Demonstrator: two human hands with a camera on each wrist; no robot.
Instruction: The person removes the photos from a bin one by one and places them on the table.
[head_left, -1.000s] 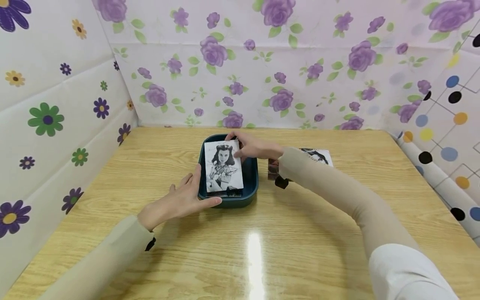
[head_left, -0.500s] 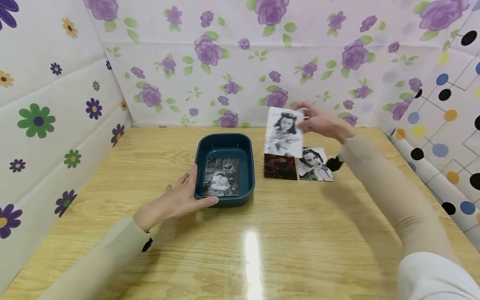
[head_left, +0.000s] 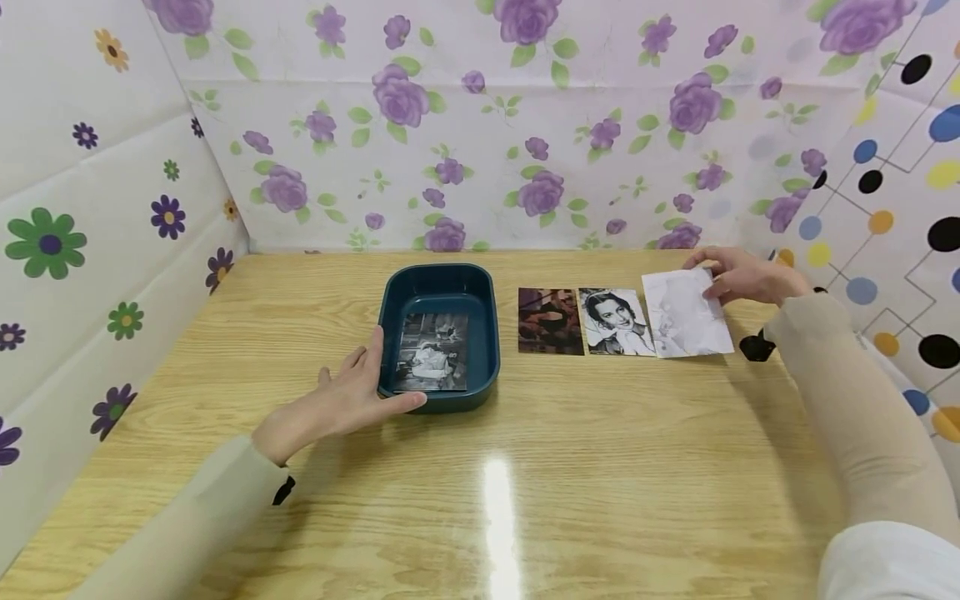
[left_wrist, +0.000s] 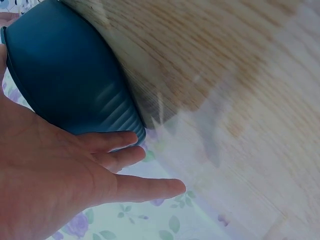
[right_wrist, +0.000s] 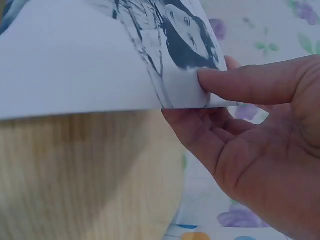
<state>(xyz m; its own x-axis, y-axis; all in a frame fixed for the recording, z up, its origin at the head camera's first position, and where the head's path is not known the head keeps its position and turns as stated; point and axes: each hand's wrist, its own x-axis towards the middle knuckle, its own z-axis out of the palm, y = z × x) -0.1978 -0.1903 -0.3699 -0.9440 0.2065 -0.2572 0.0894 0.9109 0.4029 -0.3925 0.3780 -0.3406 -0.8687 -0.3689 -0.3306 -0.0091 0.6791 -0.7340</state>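
Note:
My right hand pinches a black-and-white photo print at its upper right edge, thumb on the picture side. Glare washes the print pale in the head view; a dark-haired portrait shows on the photo in the right wrist view. My left hand lies with fingers spread along the near left corner of a dark blue tray. In the left wrist view its straight fingers rest at the ribbed wall of the tray. Inside the tray lies another black-and-white photo.
To the right of the tray, a dark reddish photo and a black-and-white portrait photo lie side by side. The wooden table is bordered by flower-patterned sheets at the back and left, and a dotted sheet at right.
My right hand has lifted the portrait photo out of the tray and carried it right, past the two photos on the table. The photo beneath it in the tray now shows. My left hand stays at the tray.

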